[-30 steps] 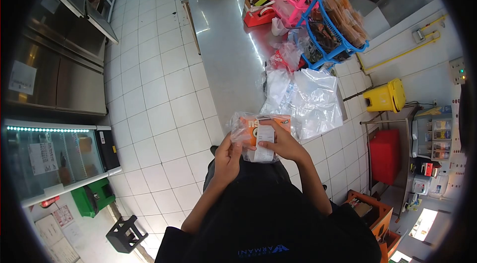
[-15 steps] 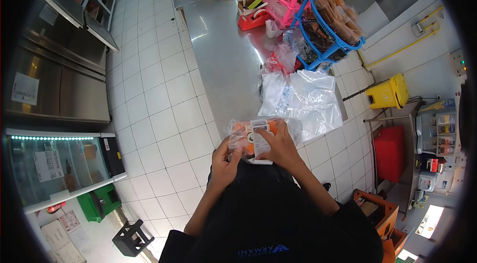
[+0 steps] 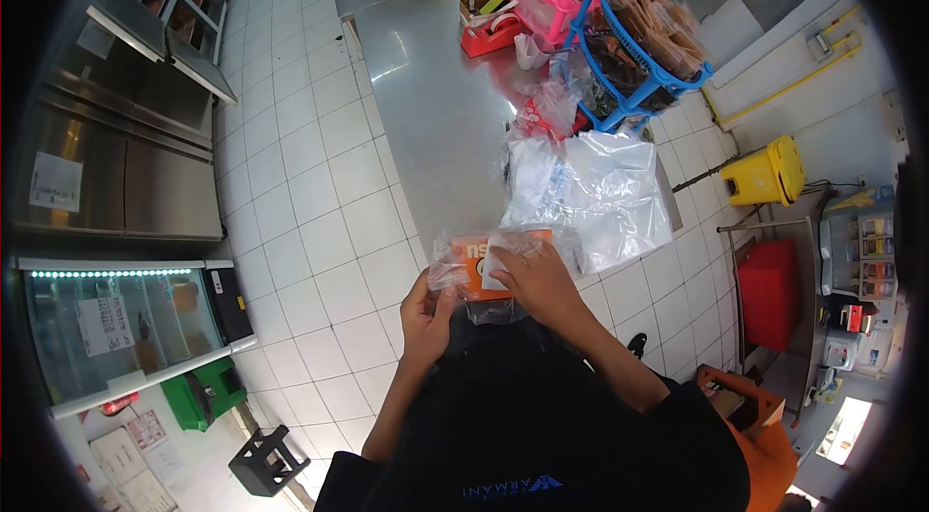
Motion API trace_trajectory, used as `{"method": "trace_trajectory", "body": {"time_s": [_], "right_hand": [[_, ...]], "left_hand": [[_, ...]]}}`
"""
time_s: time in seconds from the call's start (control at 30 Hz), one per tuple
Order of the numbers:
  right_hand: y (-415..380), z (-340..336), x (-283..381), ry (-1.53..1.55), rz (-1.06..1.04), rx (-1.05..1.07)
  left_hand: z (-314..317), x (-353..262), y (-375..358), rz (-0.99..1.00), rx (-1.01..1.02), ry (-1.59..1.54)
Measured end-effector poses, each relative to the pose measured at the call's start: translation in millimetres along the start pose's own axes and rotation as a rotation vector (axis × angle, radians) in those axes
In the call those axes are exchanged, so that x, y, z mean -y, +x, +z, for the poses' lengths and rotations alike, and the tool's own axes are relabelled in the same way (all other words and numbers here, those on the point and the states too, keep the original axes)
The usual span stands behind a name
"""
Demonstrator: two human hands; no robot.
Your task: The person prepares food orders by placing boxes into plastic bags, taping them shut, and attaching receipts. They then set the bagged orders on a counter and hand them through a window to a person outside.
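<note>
An orange package point(image 3: 473, 267) in a clear plastic bag point(image 3: 447, 272) lies between the two hands, just off the near end of the steel table point(image 3: 426, 139) — the left hand point(image 3: 426, 316) pinches the bag at its left edge, thumb and fingers closed on the plastic. The right hand point(image 3: 544, 282) curls over the package's right side, fingertips at a white slip point(image 3: 496, 276) on its face — whether it grips or merely rests there, I cannot tell.

Pkt wrap point(image 3: 447, 270): glossy plas., crinkled. Tabletop point(image 3: 426, 125): smooth mtl, shiny. Bags point(image 3: 619, 183): glossy plas.
</note>
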State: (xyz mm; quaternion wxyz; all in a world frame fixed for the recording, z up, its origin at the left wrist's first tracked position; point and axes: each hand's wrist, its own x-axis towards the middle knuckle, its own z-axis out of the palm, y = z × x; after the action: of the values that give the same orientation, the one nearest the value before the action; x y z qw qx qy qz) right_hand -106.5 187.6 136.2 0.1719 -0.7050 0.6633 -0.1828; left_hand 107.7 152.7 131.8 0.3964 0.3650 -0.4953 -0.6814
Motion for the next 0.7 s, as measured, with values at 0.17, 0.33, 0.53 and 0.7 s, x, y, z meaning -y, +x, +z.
{"method": "trace_trajectory", "body": {"time_s": [0.17,0.33,0.53,0.7], "right_hand": [[17.6,10.5,-9.7,0.004,0.019,0.043],[-1.3,-19.3,-4.9,0.430,0.190,-0.060],[-17.8,4.5,-22.0,0.475,0.064,-0.207],[-11.6,30.9,-20.9,0.536,0.241,-0.180]], "left_hand": [[3.7,4.7,1.4,0.040,-0.011,0.062],[5.7,-4.5,-1.1,-0.027,-0.062,0.088],[16.4,-37.4,2.1,0.102,-0.166,0.599],[-22.0,-16.3,51.4,0.378,-0.149,0.838]]}}
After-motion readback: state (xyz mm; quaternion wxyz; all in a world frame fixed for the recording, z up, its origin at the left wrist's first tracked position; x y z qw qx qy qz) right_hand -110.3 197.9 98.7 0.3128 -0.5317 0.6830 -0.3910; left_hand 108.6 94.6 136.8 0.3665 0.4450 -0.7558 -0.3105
